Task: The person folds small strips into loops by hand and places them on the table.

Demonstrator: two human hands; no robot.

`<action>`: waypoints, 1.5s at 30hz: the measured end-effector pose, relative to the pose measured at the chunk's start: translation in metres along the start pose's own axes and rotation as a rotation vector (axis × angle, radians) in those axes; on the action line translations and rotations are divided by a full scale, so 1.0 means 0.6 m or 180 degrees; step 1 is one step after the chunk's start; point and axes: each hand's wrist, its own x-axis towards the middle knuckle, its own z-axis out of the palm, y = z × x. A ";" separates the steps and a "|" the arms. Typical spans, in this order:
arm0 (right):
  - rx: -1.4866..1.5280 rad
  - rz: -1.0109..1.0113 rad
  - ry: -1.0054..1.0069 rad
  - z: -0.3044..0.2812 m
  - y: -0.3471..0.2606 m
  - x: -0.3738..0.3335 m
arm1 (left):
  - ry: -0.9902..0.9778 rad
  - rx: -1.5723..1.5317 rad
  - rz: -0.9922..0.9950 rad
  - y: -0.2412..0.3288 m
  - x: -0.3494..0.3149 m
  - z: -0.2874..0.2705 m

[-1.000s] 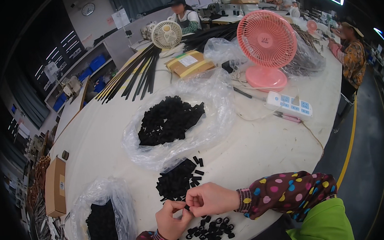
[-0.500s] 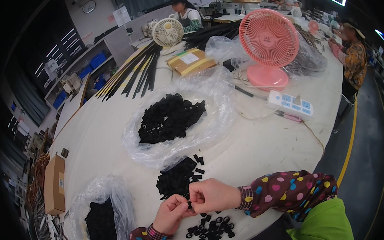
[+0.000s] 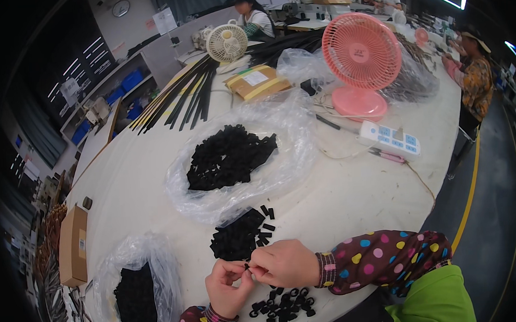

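My left hand [image 3: 228,285] and my right hand [image 3: 287,264] meet over the near part of the table, fingertips pinched together. Between them is a small black piece [image 3: 246,266], mostly covered by the fingers. Just beyond my hands lies a pile of short black strips [image 3: 238,235], a few scattered at its right side. Closer to me, below my right hand, sits a loose group of small black ring-shaped pieces [image 3: 283,307]. Both forearms wear dark sleeves with coloured dots.
Clear plastic bags hold black pieces: one bag [image 3: 181,200] farther off, another [image 3: 167,265] at the left. A cardboard box [image 3: 74,246] stands at the left edge. Beyond are a pink fan [image 3: 361,50], a white power strip [image 3: 390,139] and long black strips [image 3: 193,97]. Other people work farther back.
My hands have shifted slightly left, and the left fingers have changed their hold, spreading a little from the palm. The small black piece now shows between the fingertips.
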 end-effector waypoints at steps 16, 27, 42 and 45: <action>0.1226 0.1173 -0.1078 -0.017 0.021 0.014 | -0.0086 0.1918 0.0729 -0.004 0.008 -0.006; 0.2756 0.2306 -0.2099 -0.032 0.040 0.026 | -0.0860 -0.1382 -0.1556 0.000 0.019 -0.036; 0.3042 0.2115 -0.1958 -0.017 0.032 0.027 | -0.0348 -0.0628 -0.0752 0.007 0.018 -0.023; 0.2361 0.1780 -0.1890 -0.019 0.005 0.029 | -0.0169 0.0289 -0.0372 -0.006 0.020 -0.025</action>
